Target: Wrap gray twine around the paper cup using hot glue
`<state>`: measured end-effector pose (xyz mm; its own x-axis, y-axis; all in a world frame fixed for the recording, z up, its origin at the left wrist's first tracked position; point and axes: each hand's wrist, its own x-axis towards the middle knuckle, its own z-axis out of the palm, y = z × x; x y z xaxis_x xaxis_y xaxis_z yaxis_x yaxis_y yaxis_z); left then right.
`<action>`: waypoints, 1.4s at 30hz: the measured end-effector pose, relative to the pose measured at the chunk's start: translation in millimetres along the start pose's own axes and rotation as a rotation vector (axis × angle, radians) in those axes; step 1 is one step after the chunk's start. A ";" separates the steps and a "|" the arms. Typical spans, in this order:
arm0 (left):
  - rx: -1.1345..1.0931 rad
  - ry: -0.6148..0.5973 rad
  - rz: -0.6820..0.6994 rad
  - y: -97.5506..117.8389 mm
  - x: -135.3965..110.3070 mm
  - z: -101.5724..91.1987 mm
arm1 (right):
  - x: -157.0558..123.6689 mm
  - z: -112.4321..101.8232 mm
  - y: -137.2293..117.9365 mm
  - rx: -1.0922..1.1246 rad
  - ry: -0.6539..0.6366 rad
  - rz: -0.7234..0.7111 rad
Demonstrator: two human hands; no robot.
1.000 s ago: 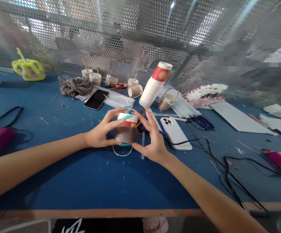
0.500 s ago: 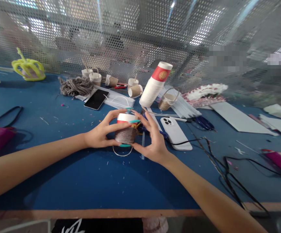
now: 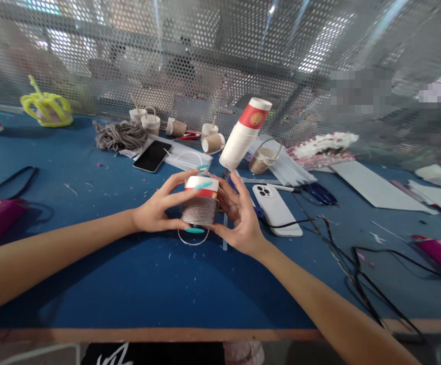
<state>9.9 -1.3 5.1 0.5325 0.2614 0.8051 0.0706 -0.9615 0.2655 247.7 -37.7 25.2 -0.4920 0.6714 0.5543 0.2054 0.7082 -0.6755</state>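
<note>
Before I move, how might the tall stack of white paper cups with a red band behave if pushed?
The cup stack could tip easily: it is tall, narrow and appears to lean. It is probably light, since the cups look like paper. They seem simply nested, so some may separate.

1. Between the two hands, the paper cup [image 3: 193, 182] is showing white above red, with a small gold mark; lower, the grey-brown cord [image 3: 199, 210] is forming fine horizontal stripes.
2. On the left hand [image 3: 154, 209], the nails [image 3: 204, 186] are shining in turquoise.
3. Beyond the right hand [image 3: 243, 224], the cup stack [image 3: 237, 142] is displaying white, with a red band and a round gold emblem.
4. To the right of this hand, the phone [image 3: 281, 215] is showing white, with black lenses.
5. Far beyond the left hand, the yarn bundle [image 3: 121, 136] is appearing grey.
6. Beneath both hands, the tabletop [image 3: 167, 289] is spreading its deep blue.
</note>
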 end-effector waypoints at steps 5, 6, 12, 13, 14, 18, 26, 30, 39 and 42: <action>-0.003 -0.026 -0.043 1.7 1.5 -1.8 | 0.4 0.8 -0.4 0.170 0.028 0.037; 0.016 -0.033 -0.041 2.1 1.4 -1.9 | 0.3 1.1 -0.4 0.211 0.033 0.050; 0.081 -0.032 -0.024 2.6 -1.0 -1.0 | -0.9 2.9 1.1 0.341 0.036 0.112; 0.087 -0.025 -0.039 2.5 -1.3 -0.7 | -1.2 3.1 1.4 0.343 0.034 0.107; 0.098 -0.024 -0.056 2.5 -1.6 -0.3 | -1.5 3.3 1.7 0.337 0.033 0.102; 0.155 -0.060 -0.083 2.0 -2.4 1.8 | -1.8 2.9 2.4 0.227 0.038 0.093; 0.133 -0.007 -0.136 -2.1 -4.5 6.2 | 2.9 -4.8 -4.8 -0.370 0.064 -0.121; 0.097 -0.010 -0.124 -0.8 -2.2 7.7 | 2.2 -5.5 -10.8 -0.517 0.017 -0.200; -0.039 0.003 -0.147 4.4 0.7 4.1 | 2.0 -8.8 -6.8 -0.492 -0.018 -0.170; 0.098 0.017 -0.054 3.9 0.8 5.0 | 2.7 -9.4 -6.2 -0.503 -0.005 -0.219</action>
<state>14.8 -5.3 4.1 0.5116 0.3137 0.7999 0.1817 -0.9494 0.2561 253.1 -38.3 35.5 -0.5720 0.4967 0.6528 0.4769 0.8489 -0.2281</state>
